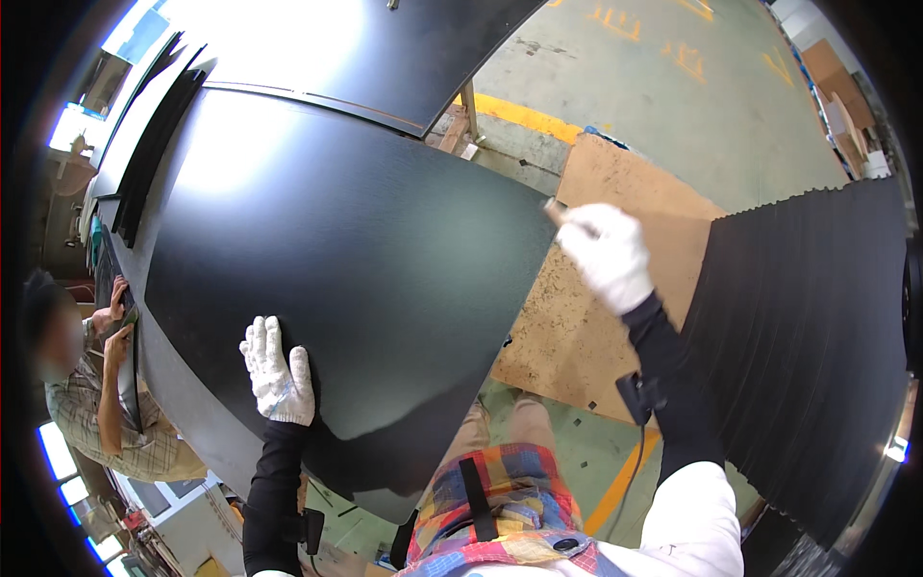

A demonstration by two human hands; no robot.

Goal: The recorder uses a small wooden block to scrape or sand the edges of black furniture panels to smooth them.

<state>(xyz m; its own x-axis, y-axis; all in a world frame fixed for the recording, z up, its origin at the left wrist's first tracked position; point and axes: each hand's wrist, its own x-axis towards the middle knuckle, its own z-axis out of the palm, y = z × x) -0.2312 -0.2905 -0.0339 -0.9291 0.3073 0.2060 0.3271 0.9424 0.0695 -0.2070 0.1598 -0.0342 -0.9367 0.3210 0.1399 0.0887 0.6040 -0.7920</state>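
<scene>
A large smooth black panel (356, 240) lies in front of me, with bright glare at its far left. My left hand (277, 370), in a white knit glove, rests flat on the panel near its left side, fingers stretched out. At the panel's right edge, near the far right corner, my gloved right hand (608, 252) is closed round a small tool with a pale, blunt tip (554, 211). The tip is at the edge. Most of the tool is hidden in the glove and a little blurred, so its kind does not show.
Another black panel (413, 58) lies beyond. To the right, a brown board (567, 327) sits low beside a stack of black sheets (798, 337) with wavy edges. More black panels (159, 144) stand at the far left. A co-worker (115, 404) handles a dark strip on the left.
</scene>
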